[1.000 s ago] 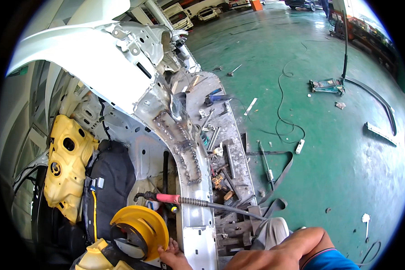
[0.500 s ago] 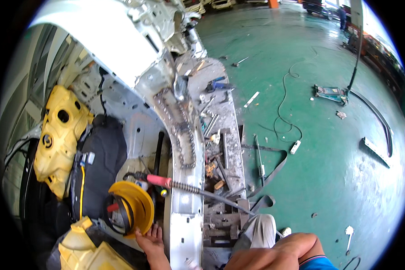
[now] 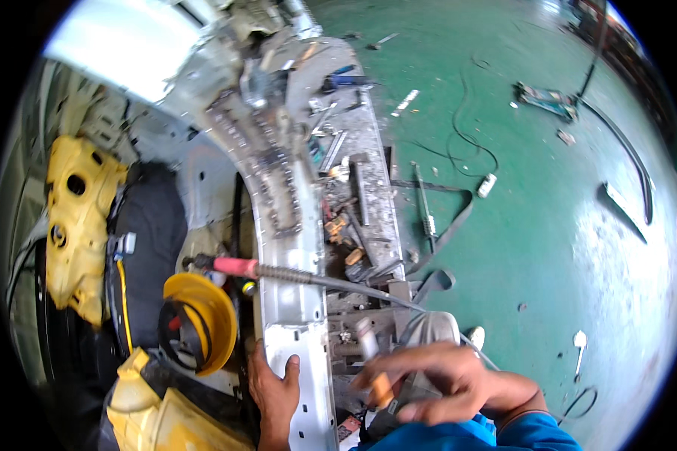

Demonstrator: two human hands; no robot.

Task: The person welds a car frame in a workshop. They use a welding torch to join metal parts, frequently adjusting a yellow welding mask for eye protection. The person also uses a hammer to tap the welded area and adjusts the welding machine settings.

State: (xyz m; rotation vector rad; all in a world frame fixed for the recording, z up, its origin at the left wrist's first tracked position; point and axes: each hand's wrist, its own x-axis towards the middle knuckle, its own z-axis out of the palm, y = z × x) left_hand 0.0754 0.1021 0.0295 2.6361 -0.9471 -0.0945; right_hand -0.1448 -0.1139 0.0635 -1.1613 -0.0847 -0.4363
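My left hand (image 3: 276, 387) rests on the inner edge of the car body's pale metal sill (image 3: 287, 342), fingers against its side and the thumb apart. Just beyond that hand is a yellow spool (image 3: 222, 323) with black cord or hose on it. My right hand (image 3: 444, 382) is raised near my body, blurred by motion. Between its fingers is what looks like a cigarette (image 3: 382, 389), white at one end and orange-brown at the other. A welding torch (image 3: 235, 267) with a pink-red handle lies across the sill, its grey cable running right, past my knee.
Yellow moulded tanks (image 3: 85, 233) and a black padded piece (image 3: 150, 248) stand to the left. Tools and scraps litter the metal bench (image 3: 380, 180) beside the sill. On the green floor lie a strap (image 3: 451, 233), a cable with a white power strip (image 3: 487, 186) and a floor jack (image 3: 547, 101).
My left hand has moved from beside the yellow spool onto the sill. My right hand has come up into view with the cigarette. The view has shifted, so the surroundings sit further left and higher.
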